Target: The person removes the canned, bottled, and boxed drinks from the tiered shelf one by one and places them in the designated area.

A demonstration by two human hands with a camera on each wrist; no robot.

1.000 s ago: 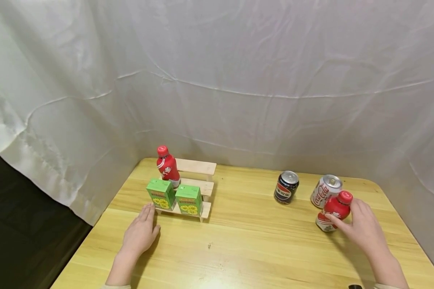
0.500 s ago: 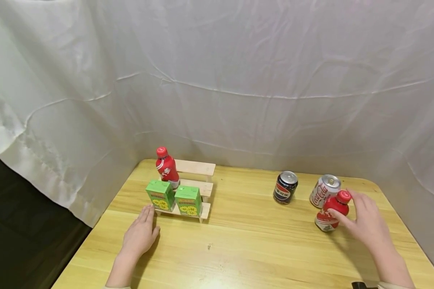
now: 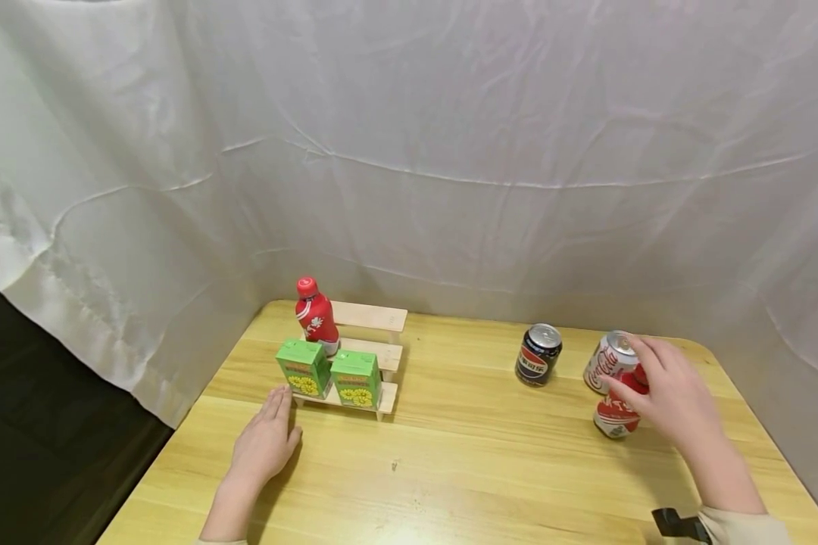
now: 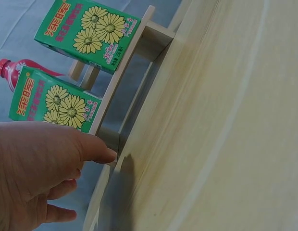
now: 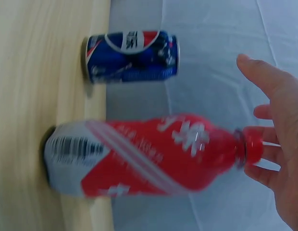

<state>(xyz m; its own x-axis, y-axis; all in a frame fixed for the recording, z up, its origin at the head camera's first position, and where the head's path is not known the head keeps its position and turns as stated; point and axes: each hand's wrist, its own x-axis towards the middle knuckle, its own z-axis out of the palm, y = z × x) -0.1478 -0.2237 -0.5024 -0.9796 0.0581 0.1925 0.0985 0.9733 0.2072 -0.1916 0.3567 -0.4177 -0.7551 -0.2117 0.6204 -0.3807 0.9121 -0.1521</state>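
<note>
Red bottle stands on the desk beside a silver can, right grip spread apart near its cap. Both and a black can remain off the rack; two cartons and another bottle already stand there, left grip outstretched alongside.

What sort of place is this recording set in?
Probably a makeshift indoor filming booth: wrinkled pale-grey fabric sheets hang behind and beside a yellowish wooden table, with a small stepped wooden rack on it.

Bottles red, white-striped; cartons green, yellow-flowered; dark can, red-white emblem; silvery can, red-lettered
</note>
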